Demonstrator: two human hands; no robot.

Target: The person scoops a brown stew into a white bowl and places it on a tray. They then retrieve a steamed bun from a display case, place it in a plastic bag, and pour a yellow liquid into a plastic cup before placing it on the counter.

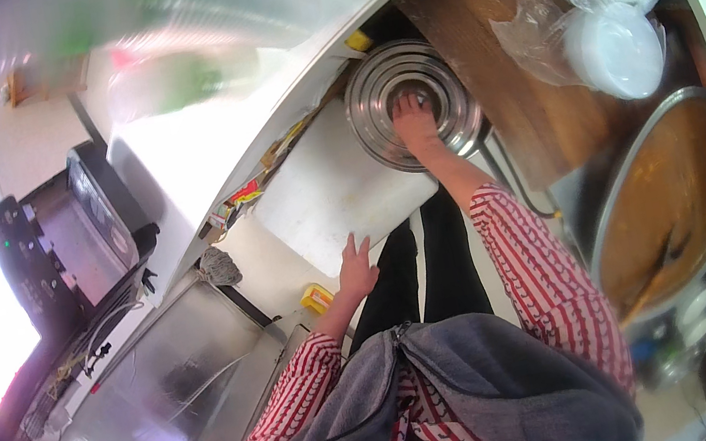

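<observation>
Straight ahead, my right hand (414, 120) reaches into the innermost of several nested stainless steel bowls (368, 111); its fingertips are partly hidden, and what they touch cannot be made out. The bowls stand at the far right end of a white board (333, 188). My left hand (357, 268) is near the board's front edge, fingers spread and holding nothing. To the right lies a brown wooden board (494, 54).
A large metal pan of orange-brown sauce (668, 200) with a long-handled utensil stands at the right. Beyond it are stacked white plastic containers (617, 50) in clear bags. At the left are an open black-framed appliance (86, 232) and a metal counter (172, 358).
</observation>
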